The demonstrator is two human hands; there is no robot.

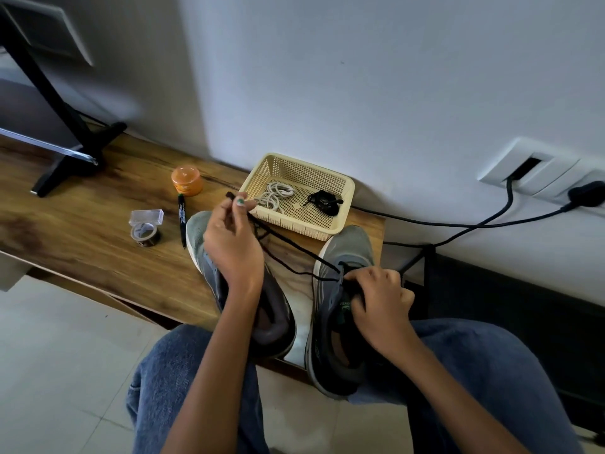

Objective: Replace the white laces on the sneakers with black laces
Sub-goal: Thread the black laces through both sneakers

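Observation:
Two grey sneakers lie side by side on the wooden bench: the left sneaker (pixel 271 322) and the right sneaker (pixel 347 250). A black lace (pixel 294 244) runs taut from the right sneaker's eyelets up to my left hand (pixel 232 244), which pinches its end above the left sneaker. My right hand (pixel 376 299) grips the right sneaker at its tongue and eyelets, fingers curled over the lacing. The cream basket (pixel 340 204) behind holds coiled white laces (pixel 275 194) and a bundled black lace (pixel 324 201).
On the bench (pixel 98 224) stand an orange jar (pixel 186 180), a black marker (pixel 181 221), a tape roll (pixel 145 234) and a clear box (pixel 146 217). A black stand (pixel 75 142) is at the far left. Black cables (pixel 491 221) run to a wall socket (pixel 537 172). My jeans-clad knees are below.

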